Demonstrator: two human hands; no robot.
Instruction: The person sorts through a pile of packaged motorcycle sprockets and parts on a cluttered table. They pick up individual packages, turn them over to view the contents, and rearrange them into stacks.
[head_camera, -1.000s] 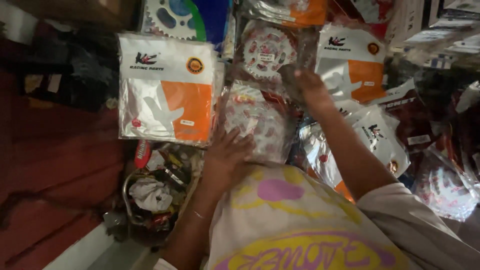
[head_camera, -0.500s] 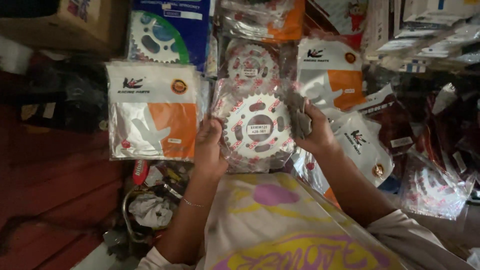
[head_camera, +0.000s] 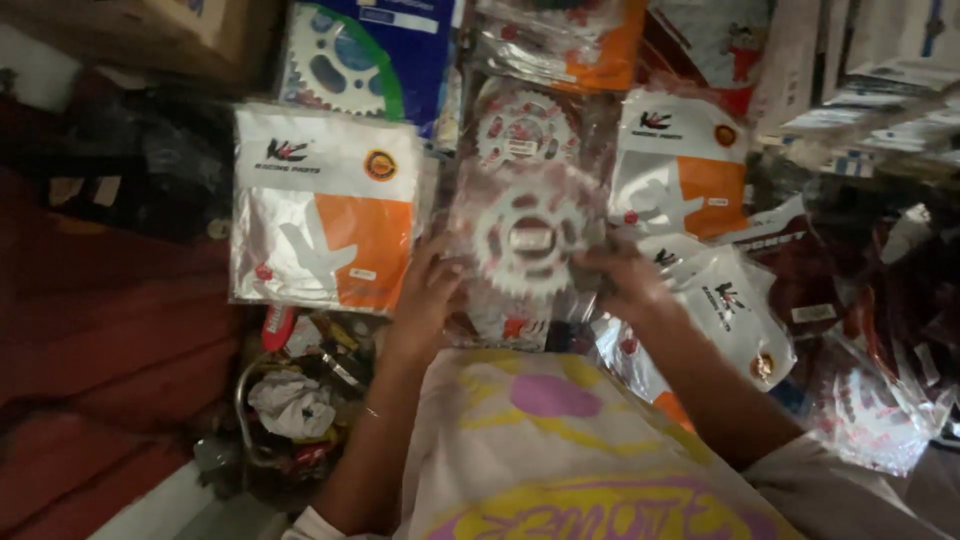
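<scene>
A spread of bagged sprockets is seen laid out across the floor (head_camera: 110, 330). Largest at the left, a white-and-orange sprocket packet (head_camera: 322, 205) is lying flat; a matching white-and-orange packet (head_camera: 682, 165) is lying toward the right. In the middle, a clear-bagged toothed sprocket (head_camera: 530, 240) is held up between both hands. Its left edge is gripped by the left hand (head_camera: 428, 300), fingers curled on the plastic; its right edge is clasped by the right hand (head_camera: 625, 282). A smaller bagged sprocket (head_camera: 522, 128) is seen just beyond it.
</scene>
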